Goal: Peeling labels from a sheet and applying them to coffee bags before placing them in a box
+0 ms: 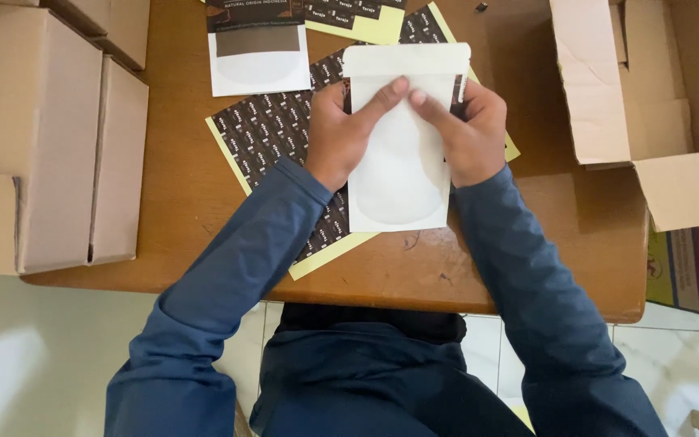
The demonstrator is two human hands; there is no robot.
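Both hands press a white pouch [402, 154] flat at the middle of the table [188, 210]. The left hand [341, 133] lies on the pouch's left edge with its forefinger stretched to 2 o'clock; the right hand [467, 129] covers the right edge, forefinger pointing to 10 o'clock. The two fingertips nearly meet on the pouch's upper face, fingers held together and pressing down, not pinching. What the pouch holds cannot be told.

Under the pouch lies a sticker sheet [273, 129], dark labels on yellow backing. At 11 o'clock a second pouch [258, 61] carries a dark label. At 9 o'clock stand closed cartons [42, 137]. At 3 o'clock an open carton [633, 81] shows its flaps; its inside is out of sight.
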